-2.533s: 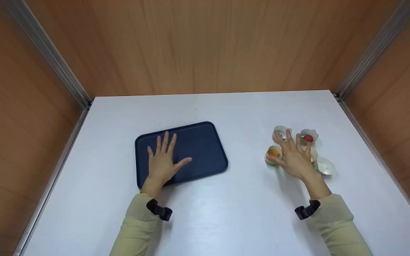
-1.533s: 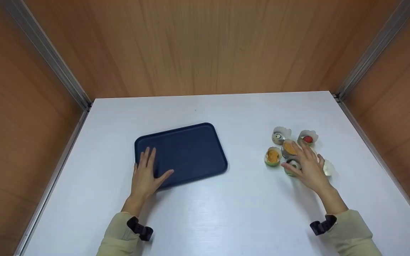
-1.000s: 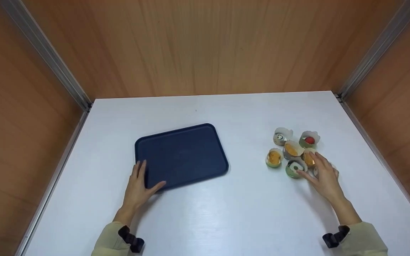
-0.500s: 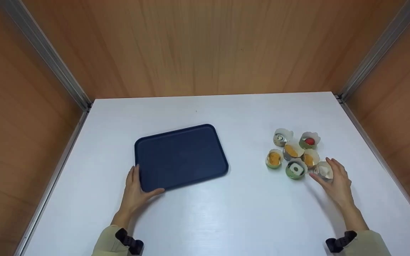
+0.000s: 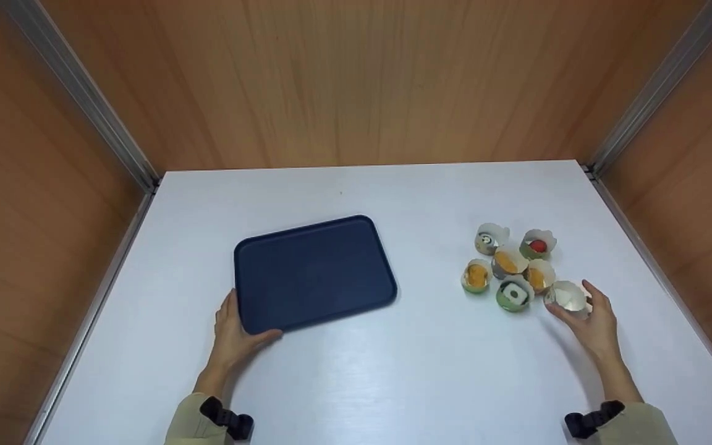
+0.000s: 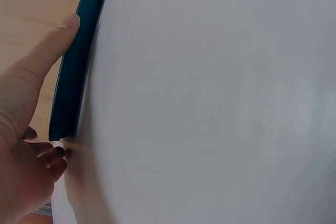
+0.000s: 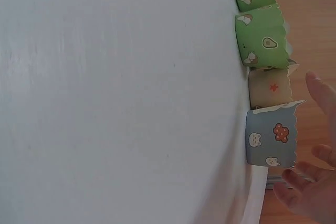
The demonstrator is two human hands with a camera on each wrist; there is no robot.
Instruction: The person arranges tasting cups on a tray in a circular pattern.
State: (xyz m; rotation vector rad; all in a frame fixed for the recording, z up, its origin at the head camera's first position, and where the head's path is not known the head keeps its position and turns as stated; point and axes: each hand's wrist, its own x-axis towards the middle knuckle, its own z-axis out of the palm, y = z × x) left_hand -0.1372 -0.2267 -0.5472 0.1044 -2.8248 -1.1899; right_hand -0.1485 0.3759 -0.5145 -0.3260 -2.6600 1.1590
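My left hand (image 5: 232, 337) is at the near left corner of a dark blue tray (image 5: 316, 272). In the left wrist view its straight thumb lies against the tray's rim (image 6: 76, 77), with the other fingers loosely bent by the corner. My right hand (image 5: 597, 324) is spread around a blue-grey paper baking cup (image 7: 272, 136), printed with small animals and white inside, at the group's near right. In the right wrist view thumb and fingertips stand either side of this cup, slightly apart from it. Beside it stands a green avocado-print cup (image 5: 512, 295) holding a white piece with a dark centre.
Several more scalloped cups cluster behind: orange-filled ones (image 5: 476, 277), one with a red ball (image 5: 538, 245), one with a round white-and-dark piece (image 5: 489, 239). Wooden walls (image 5: 368, 86) with metal rails enclose the white table (image 5: 381, 371) on three sides.
My left hand has drawn back from over the tray to its near left corner. The right hand has moved right and nearer, from above the cups to around the blue-grey cup.
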